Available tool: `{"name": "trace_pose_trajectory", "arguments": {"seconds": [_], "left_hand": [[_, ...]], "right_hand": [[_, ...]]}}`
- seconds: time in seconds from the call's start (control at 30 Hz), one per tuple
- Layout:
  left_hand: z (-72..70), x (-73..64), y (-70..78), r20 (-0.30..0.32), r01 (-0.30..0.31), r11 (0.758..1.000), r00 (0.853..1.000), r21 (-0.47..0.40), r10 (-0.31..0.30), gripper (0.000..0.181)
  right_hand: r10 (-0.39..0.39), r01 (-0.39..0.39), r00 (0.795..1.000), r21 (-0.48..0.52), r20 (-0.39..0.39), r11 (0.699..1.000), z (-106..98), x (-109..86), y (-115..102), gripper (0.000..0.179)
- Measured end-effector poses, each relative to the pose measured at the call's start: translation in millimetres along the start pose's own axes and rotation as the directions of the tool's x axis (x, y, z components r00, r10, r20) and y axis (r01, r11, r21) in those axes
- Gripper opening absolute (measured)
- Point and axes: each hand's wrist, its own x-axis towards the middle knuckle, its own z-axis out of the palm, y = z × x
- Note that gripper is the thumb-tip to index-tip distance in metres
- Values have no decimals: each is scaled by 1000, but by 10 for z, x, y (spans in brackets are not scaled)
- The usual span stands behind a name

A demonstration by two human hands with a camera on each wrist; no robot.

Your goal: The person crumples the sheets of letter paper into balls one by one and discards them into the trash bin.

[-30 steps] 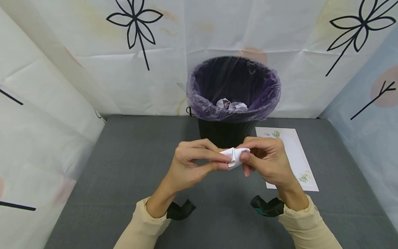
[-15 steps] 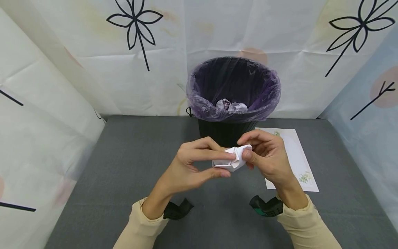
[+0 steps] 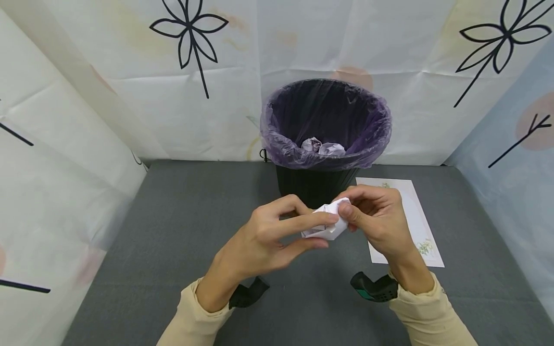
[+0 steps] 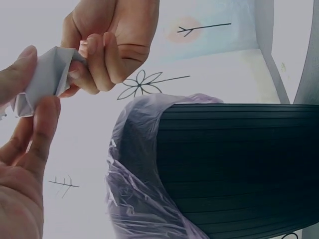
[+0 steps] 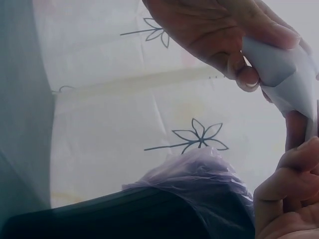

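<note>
A small piece of white paper point(image 3: 332, 232), folded into a compact, angular packet, is held between both hands in front of the bin. My left hand point(image 3: 270, 235) pinches its left side, fingers on top and thumb below. The right hand point(image 3: 381, 218) grips the other end between thumb and fingers. From the left wrist, the paper point(image 4: 47, 74) shows flat faces and a fold opening at its end. A right fingertip presses into that fold. In the right wrist view a creased flap of the paper point(image 5: 274, 64) shows under the left fingers.
A black bin point(image 3: 318, 185) lined with a purple plastic bag point(image 3: 281, 144) stands at the back of the grey table point(image 3: 195, 216). Crumpled paper balls point(image 3: 332, 149) lie inside. To the right lies a white sheet point(image 3: 417, 226) with printed plants. Patterned white cloth point(image 3: 130, 110) surrounds the table.
The paper has turned and shifted slightly right, showing more of its folded face. The left hand has moved a little right and re-gripped; the right fingers lifted off, then closed on it again.
</note>
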Motion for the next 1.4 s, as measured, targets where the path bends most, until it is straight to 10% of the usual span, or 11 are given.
{"name": "trace_pose_trajectory", "arguments": {"seconds": [0.4, 0.67, 1.0, 1.4], "left_hand": [[93, 4, -61, -232, -62, 998, 970, 28, 67, 22], [191, -5, -112, -429, 44, 996, 901, -73, -71, 20], [153, -47, -135, -315, 123, 946, 923, -300, -220, 30], [151, -42, -174, -318, 60, 918, 927, -393, -197, 23]], "right_hand": [[68, -82, 992, -139, -105, 987, 94, -11, -66, 19], [-192, 160, 976, -263, -102, 952, 261, -30, -53, 62], [-277, 251, 961, -393, -10, 885, 278, 5, -42, 57], [-250, 263, 964, -412, 88, 872, 269, 49, -95, 44]]}}
